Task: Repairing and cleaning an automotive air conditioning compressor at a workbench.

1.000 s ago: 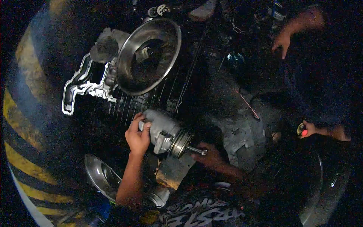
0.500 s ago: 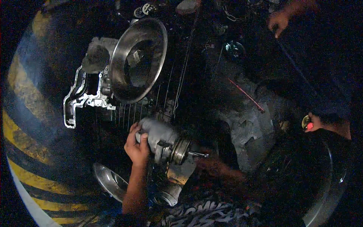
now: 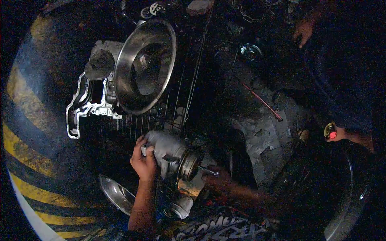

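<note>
My left hand (image 3: pixel 144 160) is closed around the back end of a grey metal cylindrical machine part (image 3: pixel 165 146), held tilted above the dark work area. A grooved pulley-like ring (image 3: pixel 189 165) forms its right end. From that end a shiny thin metal rod or tool (image 3: pixel 207 170) sticks out to the right. My right hand (image 3: pixel 223 181) is at the rod's outer end, dark and smeared, so its grip on the rod does not show clearly. Below the part are a yellowish block (image 3: pixel 188 187) and a pale metal piece (image 3: pixel 181 207).
A large metal basin (image 3: pixel 124 68) stands beyond my left hand, beside a cast metal housing (image 3: pixel 94 108). A shiny bowl (image 3: pixel 116 193) sits by my left forearm. Another person's hands are at the right; one holds a round yellow object (image 3: pixel 329 131). A red rod (image 3: pixel 261 101) lies near crumpled sheets (image 3: pixel 263 138).
The machine part and my left hand have shifted slightly down and left. The rod points a little further downward. The other person's upper hand has moved slightly right.
</note>
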Demonstrator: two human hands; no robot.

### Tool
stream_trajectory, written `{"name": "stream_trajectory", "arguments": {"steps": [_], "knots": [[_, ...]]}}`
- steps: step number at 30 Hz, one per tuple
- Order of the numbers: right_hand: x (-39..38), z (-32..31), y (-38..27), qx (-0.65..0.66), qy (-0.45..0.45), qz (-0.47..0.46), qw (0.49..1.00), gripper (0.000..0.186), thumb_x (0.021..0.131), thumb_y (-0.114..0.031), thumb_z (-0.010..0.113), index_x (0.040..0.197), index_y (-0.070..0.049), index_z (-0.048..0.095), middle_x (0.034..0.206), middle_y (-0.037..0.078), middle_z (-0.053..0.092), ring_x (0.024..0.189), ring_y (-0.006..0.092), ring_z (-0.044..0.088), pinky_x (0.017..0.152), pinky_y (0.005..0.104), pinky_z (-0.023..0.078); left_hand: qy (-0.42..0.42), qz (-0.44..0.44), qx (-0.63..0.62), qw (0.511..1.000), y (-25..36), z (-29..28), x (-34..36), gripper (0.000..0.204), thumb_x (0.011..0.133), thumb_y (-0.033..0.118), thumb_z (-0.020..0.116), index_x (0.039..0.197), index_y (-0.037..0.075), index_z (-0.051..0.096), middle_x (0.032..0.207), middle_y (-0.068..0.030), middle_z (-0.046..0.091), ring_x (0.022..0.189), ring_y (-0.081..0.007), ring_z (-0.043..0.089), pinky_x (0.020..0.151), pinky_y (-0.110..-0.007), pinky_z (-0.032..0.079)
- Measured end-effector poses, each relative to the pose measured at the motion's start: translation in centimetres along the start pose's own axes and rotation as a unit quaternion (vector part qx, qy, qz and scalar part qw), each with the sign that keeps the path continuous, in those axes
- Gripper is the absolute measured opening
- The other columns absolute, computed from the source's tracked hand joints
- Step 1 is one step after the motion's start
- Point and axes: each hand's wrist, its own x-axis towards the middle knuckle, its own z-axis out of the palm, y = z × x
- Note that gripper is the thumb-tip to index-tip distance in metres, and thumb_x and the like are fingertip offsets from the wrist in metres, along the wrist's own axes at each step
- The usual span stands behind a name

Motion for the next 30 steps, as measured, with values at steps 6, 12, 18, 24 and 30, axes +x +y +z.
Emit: {"name": "stream_trajectory", "arguments": {"steps": [6,12,18,24,30], "knots": [[-2.2,0.2,-11.0,-0.604,-0.092,-0.254,0.750,0.025,0.086,-0.024,0.074,0.106,-0.010,0.067,0.094,0.011,0.069,0.089,0.0346,0.068,0.080,0.0499,0.054,0.014,-0.032,-0.016,0.999,-0.5,-0.5,-0.9,0.038,0.094,0.029,0.069,0.117,-0.002,0.066,0.125,-0.0239,0.067,0.117,-0.0353,0.066,0.103,-0.042,0.049],[1.6,-2.9,2.5,-0.038,-0.118,-0.038,0.992,0.039,0.083,-0.029,0.082,0.114,-0.010,0.067,0.097,0.006,0.070,0.090,0.0202,0.068,0.079,0.0395,0.054,0.001,0.033,0.003,0.999,1.2,0.3,0.8,0.038,0.093,0.029,0.072,0.115,-0.001,0.068,0.126,-0.0237,0.067,0.119,-0.0336,0.065,0.102,-0.040,0.049],[-2.2,0.6,-13.2,-0.630,-0.159,-0.093,0.755,0.056,0.076,-0.034,0.081,0.122,-0.008,0.064,0.118,0.014,0.067,0.114,0.0412,0.062,0.098,0.0514,0.049,-0.016,-0.007,0.008,1.000,-0.3,-0.7,-0.2,0.037,0.094,0.029,0.071,0.116,-0.001,0.068,0.126,-0.0225,0.068,0.117,-0.0331,0.066,0.101,-0.039,0.049],[-0.6,-1.9,-9.9,-0.678,-0.108,-0.467,0.557,0.048,0.071,-0.024,0.079,0.115,-0.010,0.066,0.109,0.009,0.063,0.103,0.0306,0.061,0.100,0.0515,0.045,0.031,-0.039,-0.018,0.999,-0.4,0.1,-0.5,0.037,0.095,0.026,0.069,0.118,-0.002,0.066,0.121,-0.0203,0.071,0.111,-0.0299,0.069,0.098,-0.038,0.051],[-0.9,-0.3,-4.7,-0.258,-0.044,-0.110,0.959,0.045,0.078,-0.027,0.081,0.115,-0.006,0.065,0.097,0.009,0.063,0.091,0.0287,0.064,0.084,0.0465,0.053,-0.017,-0.021,0.060,0.998,0.6,-0.7,0.4,0.033,0.095,0.024,0.070,0.118,0.001,0.067,0.118,-0.0183,0.072,0.104,-0.0272,0.071,0.092,-0.037,0.053]]}}
